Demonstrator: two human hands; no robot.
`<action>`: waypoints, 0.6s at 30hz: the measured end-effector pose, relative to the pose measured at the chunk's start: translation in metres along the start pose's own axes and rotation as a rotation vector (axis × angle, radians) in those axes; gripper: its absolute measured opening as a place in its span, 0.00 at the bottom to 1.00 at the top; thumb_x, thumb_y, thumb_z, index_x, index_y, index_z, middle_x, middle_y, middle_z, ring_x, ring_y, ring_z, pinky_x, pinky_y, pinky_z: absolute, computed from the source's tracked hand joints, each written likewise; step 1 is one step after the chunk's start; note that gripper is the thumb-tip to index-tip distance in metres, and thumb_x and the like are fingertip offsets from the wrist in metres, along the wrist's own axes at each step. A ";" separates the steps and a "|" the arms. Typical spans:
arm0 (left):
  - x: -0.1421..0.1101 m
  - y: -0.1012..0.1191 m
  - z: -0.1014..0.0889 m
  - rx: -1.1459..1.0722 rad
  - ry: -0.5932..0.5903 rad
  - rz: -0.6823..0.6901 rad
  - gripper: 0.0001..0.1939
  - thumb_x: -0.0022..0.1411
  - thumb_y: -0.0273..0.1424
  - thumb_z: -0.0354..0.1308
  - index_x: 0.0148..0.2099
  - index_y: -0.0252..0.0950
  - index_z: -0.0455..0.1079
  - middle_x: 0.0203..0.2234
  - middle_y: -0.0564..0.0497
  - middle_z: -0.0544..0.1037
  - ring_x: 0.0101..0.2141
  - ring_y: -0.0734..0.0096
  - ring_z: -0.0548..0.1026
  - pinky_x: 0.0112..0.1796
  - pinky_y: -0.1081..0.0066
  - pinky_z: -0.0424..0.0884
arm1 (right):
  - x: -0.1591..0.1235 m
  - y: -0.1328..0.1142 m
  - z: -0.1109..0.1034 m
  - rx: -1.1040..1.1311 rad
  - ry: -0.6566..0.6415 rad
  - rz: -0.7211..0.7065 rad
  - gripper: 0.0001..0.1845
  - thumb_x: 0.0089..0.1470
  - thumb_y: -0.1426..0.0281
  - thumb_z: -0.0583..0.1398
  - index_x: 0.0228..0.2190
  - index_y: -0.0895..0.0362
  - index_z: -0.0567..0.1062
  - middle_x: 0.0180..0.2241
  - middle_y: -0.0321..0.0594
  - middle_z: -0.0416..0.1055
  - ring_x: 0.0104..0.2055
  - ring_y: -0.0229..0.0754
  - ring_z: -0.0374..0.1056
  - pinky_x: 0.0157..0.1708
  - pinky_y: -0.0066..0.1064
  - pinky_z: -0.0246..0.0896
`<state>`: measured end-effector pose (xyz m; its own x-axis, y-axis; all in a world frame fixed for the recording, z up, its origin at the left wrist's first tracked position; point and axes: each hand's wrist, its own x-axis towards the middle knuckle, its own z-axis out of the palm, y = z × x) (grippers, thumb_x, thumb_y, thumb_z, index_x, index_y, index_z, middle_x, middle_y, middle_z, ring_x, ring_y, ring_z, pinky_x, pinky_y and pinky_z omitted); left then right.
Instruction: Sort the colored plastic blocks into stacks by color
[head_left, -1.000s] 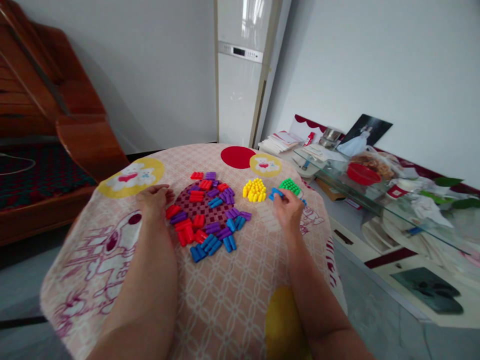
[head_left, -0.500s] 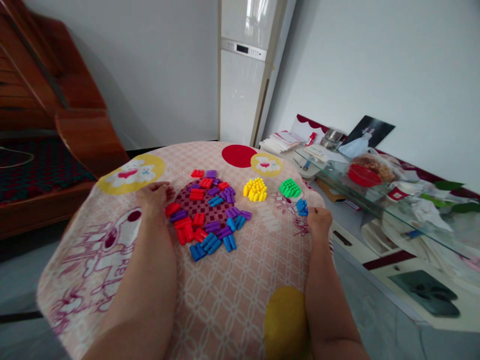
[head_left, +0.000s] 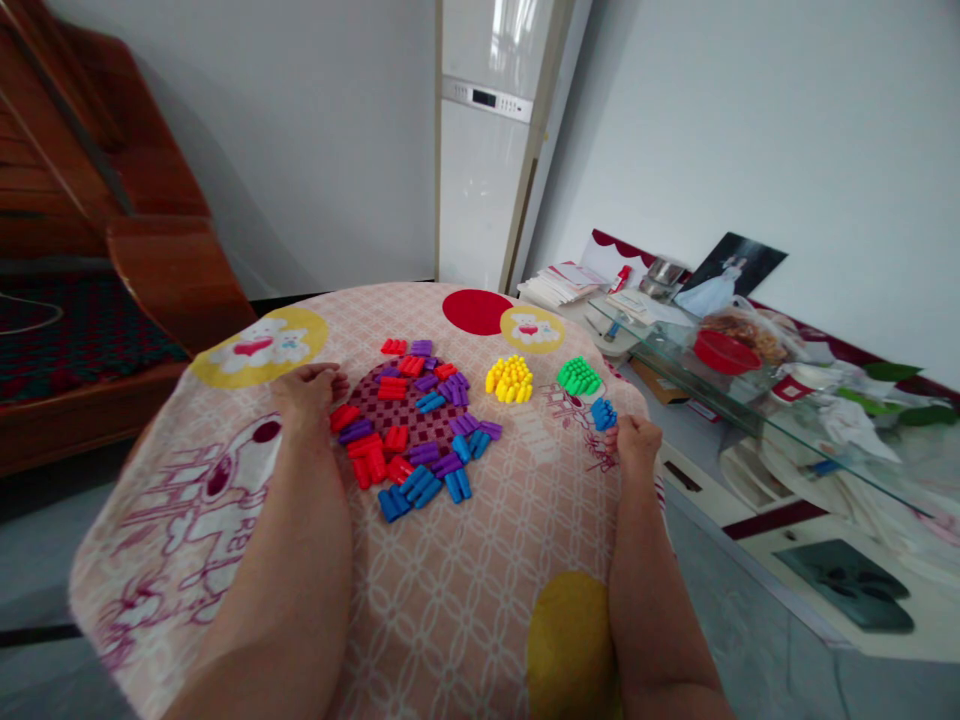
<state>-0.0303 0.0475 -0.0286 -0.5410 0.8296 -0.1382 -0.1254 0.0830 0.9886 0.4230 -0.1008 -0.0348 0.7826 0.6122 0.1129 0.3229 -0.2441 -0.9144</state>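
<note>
My left hand (head_left: pixel 306 388) rests on the tablecloth at the left of the loose pieces, fingers stretched to the right and holding nothing visible. My right hand (head_left: pixel 636 440) is closed, knuckles up, right beside a small cluster of blue plastic pieces (head_left: pixel 603 414); whatever its fingers hold is hidden. Between the hands lie scattered small ribbed plastic pieces: red pieces (head_left: pixel 367 458), purple pieces (head_left: pixel 424 453) and more blue pieces (head_left: pixel 421 487). Yellow pieces (head_left: pixel 510 380) stand bunched together right of these. Farther right, green pieces (head_left: pixel 579 376) form another bunch, just behind the blue cluster.
A patterned cloth covers the round table (head_left: pixel 465 580). At the right, a glass-topped cabinet (head_left: pixel 757 420) carries papers (head_left: pixel 564 283), a red bowl (head_left: pixel 724 352) and a paper cup (head_left: pixel 801 383). A wooden sofa (head_left: pixel 161 270) stands at the left, and a tall white appliance (head_left: pixel 484 180) stands behind.
The view has shifted very slightly. Both hands and the pieces stay in nearly the same places.
</note>
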 end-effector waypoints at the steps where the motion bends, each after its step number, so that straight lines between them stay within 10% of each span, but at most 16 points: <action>1: 0.000 0.000 0.000 0.004 -0.002 -0.003 0.08 0.53 0.17 0.52 0.32 0.31 0.71 0.17 0.56 0.72 0.17 0.79 0.70 0.23 0.78 0.70 | 0.000 0.000 -0.001 -0.001 0.006 0.003 0.18 0.52 0.63 0.55 0.25 0.62 0.78 0.16 0.42 0.71 0.16 0.41 0.64 0.17 0.31 0.62; 9: 0.006 -0.007 -0.001 0.015 -0.002 0.025 0.09 0.53 0.18 0.53 0.33 0.31 0.72 0.18 0.55 0.72 0.17 0.78 0.70 0.24 0.76 0.70 | -0.019 -0.013 0.009 -0.100 0.115 -0.279 0.24 0.54 0.59 0.54 0.37 0.64 0.81 0.22 0.42 0.74 0.22 0.42 0.68 0.27 0.31 0.66; 18: 0.003 -0.009 -0.002 0.030 0.002 0.052 0.08 0.52 0.21 0.54 0.32 0.32 0.73 0.19 0.54 0.74 0.19 0.76 0.72 0.26 0.74 0.73 | -0.146 -0.053 0.075 -0.184 -0.767 -0.836 0.14 0.59 0.64 0.57 0.34 0.58 0.80 0.30 0.40 0.79 0.30 0.39 0.72 0.34 0.27 0.63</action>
<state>-0.0324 0.0487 -0.0382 -0.5480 0.8320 -0.0866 -0.0718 0.0564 0.9958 0.2517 -0.1210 -0.0317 -0.2226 0.9161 0.3334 0.7112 0.3865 -0.5872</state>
